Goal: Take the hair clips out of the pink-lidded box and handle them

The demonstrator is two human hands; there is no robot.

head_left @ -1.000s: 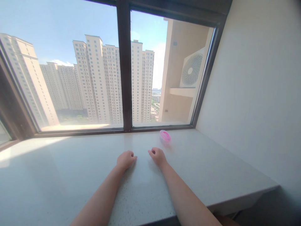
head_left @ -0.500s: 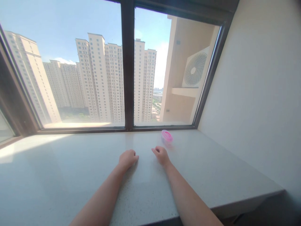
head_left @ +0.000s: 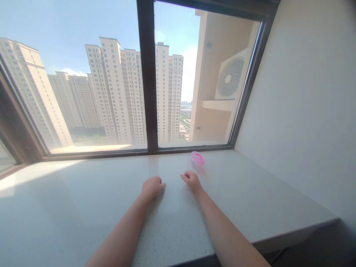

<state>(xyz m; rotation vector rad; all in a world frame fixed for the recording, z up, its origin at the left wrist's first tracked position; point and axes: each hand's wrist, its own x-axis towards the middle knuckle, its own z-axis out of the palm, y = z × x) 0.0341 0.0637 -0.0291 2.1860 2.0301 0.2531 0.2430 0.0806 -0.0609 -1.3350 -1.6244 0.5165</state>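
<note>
Both my hands rest on the pale speckled windowsill (head_left: 83,207), a short gap apart. My left hand (head_left: 152,187) is curled into a loose fist, thumb side toward the middle, and nothing shows in it. Curled in the same way, my right hand (head_left: 191,181) has its thumb pointing left, and no object is seen in its fingers. Just beyond the right hand, apart from it, is a small clear plastic container with a pink lid (head_left: 198,158). It stands close to the window frame, and what it holds cannot be made out.
A dark window frame (head_left: 150,85) borders the far side of the sill. To the right rises a white wall (head_left: 300,104). The sill's front edge (head_left: 294,233) runs along the lower right. Tall buildings and an air-conditioner unit (head_left: 229,76) are outside the glass.
The view has shifted and tilted slightly. My hands keep their curled shape and place on the sill, and the pink-lidded container has not moved.
</note>
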